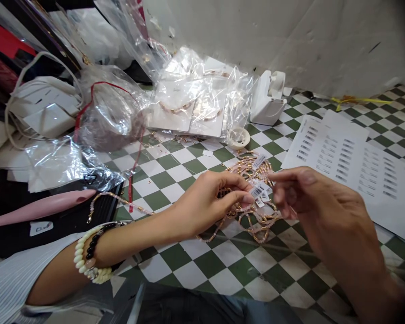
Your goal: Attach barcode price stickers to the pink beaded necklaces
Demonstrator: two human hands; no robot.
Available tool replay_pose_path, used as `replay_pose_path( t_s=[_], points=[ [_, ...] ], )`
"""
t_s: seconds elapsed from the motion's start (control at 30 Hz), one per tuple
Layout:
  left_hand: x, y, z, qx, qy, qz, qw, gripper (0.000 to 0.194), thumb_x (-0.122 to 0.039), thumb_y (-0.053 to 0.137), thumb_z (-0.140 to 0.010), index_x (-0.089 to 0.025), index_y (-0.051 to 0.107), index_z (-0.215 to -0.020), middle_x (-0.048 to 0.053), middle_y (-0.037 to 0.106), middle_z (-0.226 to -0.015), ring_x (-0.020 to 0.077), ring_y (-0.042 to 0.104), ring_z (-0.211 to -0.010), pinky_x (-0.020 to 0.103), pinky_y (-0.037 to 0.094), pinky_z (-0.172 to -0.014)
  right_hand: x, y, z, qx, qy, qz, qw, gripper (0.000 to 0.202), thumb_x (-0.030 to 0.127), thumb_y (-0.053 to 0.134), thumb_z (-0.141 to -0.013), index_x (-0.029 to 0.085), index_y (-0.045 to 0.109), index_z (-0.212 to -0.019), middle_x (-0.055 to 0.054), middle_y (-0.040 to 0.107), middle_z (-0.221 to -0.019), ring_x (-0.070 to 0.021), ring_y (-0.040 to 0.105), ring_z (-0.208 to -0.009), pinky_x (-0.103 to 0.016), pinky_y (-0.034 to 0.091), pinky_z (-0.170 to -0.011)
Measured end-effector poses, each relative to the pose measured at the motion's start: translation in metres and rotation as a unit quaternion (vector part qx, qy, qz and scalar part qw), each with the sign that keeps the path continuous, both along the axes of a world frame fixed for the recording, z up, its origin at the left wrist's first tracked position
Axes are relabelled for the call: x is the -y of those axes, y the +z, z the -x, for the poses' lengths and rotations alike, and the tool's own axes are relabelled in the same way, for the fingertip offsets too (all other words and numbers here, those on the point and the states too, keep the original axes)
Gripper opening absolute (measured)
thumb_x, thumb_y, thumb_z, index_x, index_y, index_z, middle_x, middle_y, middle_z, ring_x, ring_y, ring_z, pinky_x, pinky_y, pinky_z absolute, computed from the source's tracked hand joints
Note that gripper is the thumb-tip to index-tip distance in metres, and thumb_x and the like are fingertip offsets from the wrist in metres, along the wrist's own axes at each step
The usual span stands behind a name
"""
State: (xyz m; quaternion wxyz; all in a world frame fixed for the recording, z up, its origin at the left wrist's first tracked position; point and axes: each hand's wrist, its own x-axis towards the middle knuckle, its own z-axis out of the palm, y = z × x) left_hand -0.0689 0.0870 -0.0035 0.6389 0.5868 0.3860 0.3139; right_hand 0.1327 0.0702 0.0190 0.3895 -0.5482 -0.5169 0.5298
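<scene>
My left hand (216,202), a beaded bracelet on its wrist, pinches a small white barcode tag (257,191) between thumb and forefinger. Under and around it lies a tangled pile of pink and gold beaded strands (259,222), with another white tag (259,161) on top. Just right of the pile, my right hand (324,207) is raised with its fingers partly bent and apart. Nothing shows between those fingers. One more beaded strand (113,196) runs out beyond my left forearm and partly hides behind it.
Sheets of barcode labels (344,157) lie at the right. At the back are clear-bagged jewellery cards (189,103), a white tape dispenser (269,99) and a tape roll (239,137). A plastic bag (111,108) and a pink-handled tool (43,208) occupy the left of the checkered table (219,274).
</scene>
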Motion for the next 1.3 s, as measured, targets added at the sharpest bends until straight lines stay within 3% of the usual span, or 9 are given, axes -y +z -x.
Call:
replay_pose_path(
  t_s=[0.13,0.3,0.4,0.53,0.73,0.87,0.97,1.13,1.3],
  points=[
    [-0.003,0.003,0.003,0.057,-0.053,0.068,0.995,0.022,-0.025,0.064,-0.096,-0.015,0.066,-0.076,-0.003,0.061,-0.075,0.0072,0.054,-0.073,0.02,0.042,-0.07,-0.005,0.001,-0.007,0.04,0.136,-0.012,0.99,0.027,0.032,0.073,-0.091,0.041,0.076,-0.117,0.003,0.069,-0.126,-0.01,0.064,-0.116,-0.01,0.054,-0.092],
    [-0.006,0.008,0.004,0.076,-0.11,0.165,0.977,0.021,-0.032,0.074,-0.089,-0.013,0.073,-0.081,0.001,0.07,-0.075,0.0082,0.054,-0.062,0.022,0.039,-0.058,-0.009,-0.004,-0.013,-0.049,0.195,0.032,0.979,0.016,0.03,0.074,-0.09,0.036,0.08,-0.104,-0.001,0.067,-0.114,-0.0147,0.066,-0.108,-0.019,0.06,-0.085],
    [-0.005,0.009,0.004,0.088,-0.114,0.166,0.976,0.024,-0.036,0.073,-0.091,-0.014,0.076,-0.082,0.003,0.074,-0.078,0.0109,0.06,-0.066,0.024,0.046,-0.064,-0.008,-0.006,-0.011,-0.078,0.174,0.045,0.981,0.006,0.026,0.077,-0.087,0.031,0.08,-0.087,-0.001,0.065,-0.102,-0.0142,0.067,-0.099,-0.02,0.06,-0.078],
    [-0.002,0.008,0.003,0.121,-0.109,0.08,0.984,0.041,-0.041,0.051,-0.105,-0.016,0.077,-0.087,0.004,0.077,-0.089,0.0125,0.068,-0.087,0.024,0.051,-0.089,-0.006,-0.007,-0.006,-0.093,0.096,0.033,0.99,0.006,0.026,0.075,-0.089,0.031,0.077,-0.085,0.001,0.064,-0.095,-0.01,0.064,-0.086,-0.017,0.058,-0.073],
    [0.005,0.004,0.0,0.004,-0.023,-0.111,0.994,0.017,-0.029,0.069,-0.096,-0.016,0.077,-0.088,0.003,0.077,-0.085,0.0134,0.067,-0.083,0.022,0.051,-0.081,-0.001,-0.007,0.002,-0.065,0.064,0.013,0.996,0.009,0.028,0.08,-0.085,0.026,0.073,-0.079,0.003,0.066,-0.086,-0.0081,0.064,-0.086,-0.013,0.054,-0.08],
    [0.006,0.007,0.002,-0.009,-0.023,-0.077,0.997,0.025,-0.026,0.062,-0.099,-0.017,0.076,-0.08,0.001,0.076,-0.08,0.0118,0.066,-0.079,0.02,0.049,-0.077,0.0,-0.009,0.001,-0.034,0.066,0.031,0.997,0.017,0.041,0.07,-0.093,0.026,0.074,-0.088,0.002,0.066,-0.082,-0.0082,0.062,-0.077,-0.015,0.053,-0.071],
    [0.005,0.008,0.002,-0.026,-0.053,-0.08,0.995,0.03,-0.026,0.06,-0.1,-0.017,0.075,-0.076,0.0,0.075,-0.072,0.0124,0.065,-0.077,0.022,0.048,-0.082,-0.001,-0.008,0.002,-0.016,0.062,0.038,0.997,0.022,0.047,0.072,-0.09,0.027,0.076,-0.099,0.0,0.07,-0.091,-0.0106,0.065,-0.078,-0.018,0.054,-0.066],
    [0.003,0.005,0.001,-0.043,-0.056,-0.06,0.996,0.031,-0.033,0.06,-0.1,-0.017,0.075,-0.079,0.002,0.076,-0.08,0.0153,0.065,-0.083,0.025,0.049,-0.082,0.0,-0.004,0.006,-0.034,0.052,0.032,0.998,0.018,0.037,0.083,-0.08,0.023,0.074,-0.076,-0.001,0.068,-0.075,-0.0121,0.065,-0.068,-0.021,0.056,-0.063],
    [0.001,0.006,0.003,-0.039,-0.045,-0.02,0.998,0.036,-0.04,0.058,-0.101,-0.016,0.074,-0.079,0.004,0.076,-0.081,0.0161,0.066,-0.085,0.025,0.05,-0.081,0.003,-0.008,0.004,-0.005,-0.013,0.031,0.999,0.021,0.044,0.08,-0.083,0.023,0.077,-0.081,0.0,0.065,-0.072,-0.0079,0.054,-0.063,-0.016,0.046,-0.054]
  ],
)
